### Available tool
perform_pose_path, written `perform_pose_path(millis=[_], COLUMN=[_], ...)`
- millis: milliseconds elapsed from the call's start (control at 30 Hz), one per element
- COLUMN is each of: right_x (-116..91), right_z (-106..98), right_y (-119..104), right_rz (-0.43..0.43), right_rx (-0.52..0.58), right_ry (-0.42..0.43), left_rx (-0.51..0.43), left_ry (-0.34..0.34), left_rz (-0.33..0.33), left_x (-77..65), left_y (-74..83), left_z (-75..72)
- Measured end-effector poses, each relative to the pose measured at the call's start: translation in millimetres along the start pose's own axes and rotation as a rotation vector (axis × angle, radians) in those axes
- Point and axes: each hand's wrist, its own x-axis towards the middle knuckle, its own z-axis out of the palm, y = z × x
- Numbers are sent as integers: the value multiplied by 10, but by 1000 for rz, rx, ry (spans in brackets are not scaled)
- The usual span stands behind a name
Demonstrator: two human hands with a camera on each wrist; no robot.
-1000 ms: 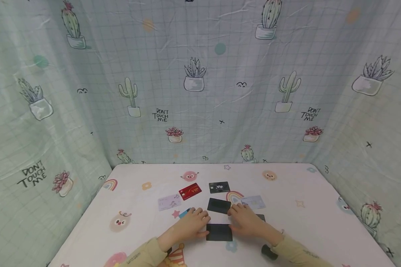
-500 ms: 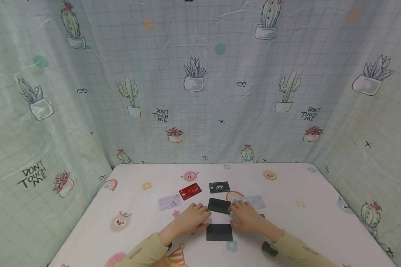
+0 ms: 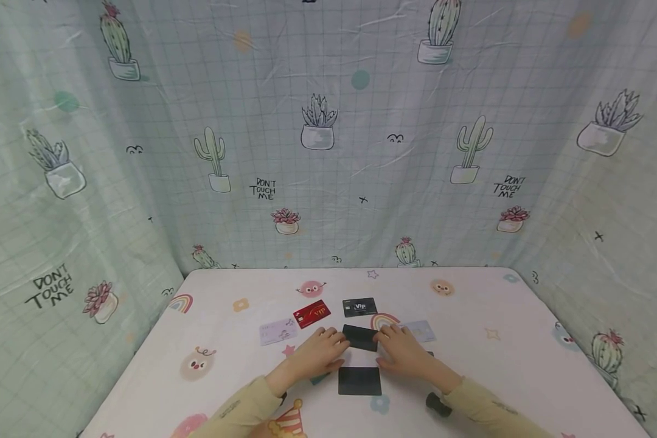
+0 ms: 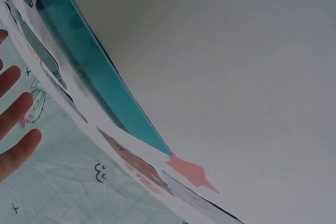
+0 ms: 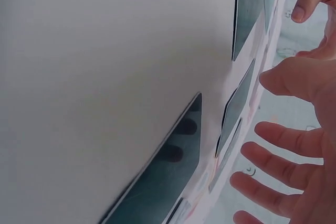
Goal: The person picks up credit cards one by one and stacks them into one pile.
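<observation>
In the head view my left hand [image 3: 320, 350] is over the table's middle, its fingertips near the left end of a dark card [image 3: 361, 338]. My right hand [image 3: 402, 353] faces it at that card's right end. In the wrist views the fingers of both hands are spread and hold nothing. A black card [image 3: 359, 381] lies flat below, between the two thumbs. Beneath my left hand lies a teal card [image 4: 97, 69], mostly hidden in the head view. Under my right hand lies another dark card [image 5: 165, 163], also mostly hidden from the head.
Farther back lie a red VIP card [image 3: 312, 314], a black Vip card [image 3: 359, 307], a pale purple card [image 3: 277, 332] and a pale blue card [image 3: 420, 331]. The white patterned tabletop [image 3: 197, 401] meets a cactus-print curtain [image 3: 328, 170] behind it.
My left hand has shifted slightly right and away, covering the teal card's far end and baring a near corner. My right hand has hardly moved. The cards appear to lie where they were.
</observation>
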Motion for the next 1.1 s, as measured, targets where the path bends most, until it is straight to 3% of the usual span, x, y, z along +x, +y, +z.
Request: perform_pose_path(millis=[200, 400, 833, 1100], right_x=[67, 106, 151, 158], right_z=[8, 3, 45, 63], right_y=[-4, -22, 20, 47], right_rz=[66, 84, 79, 62], right_rx=[-25, -32, -93, -107], right_ry=[-38, -20, -26, -22], left_rx=[0, 19, 37, 53], left_ry=[20, 35, -59, -58], left_rz=[-1, -5, -71, -74], left_x=[51, 96, 193, 215], left_y=[-28, -58, -122, -141], left_z=[32, 58, 128, 176])
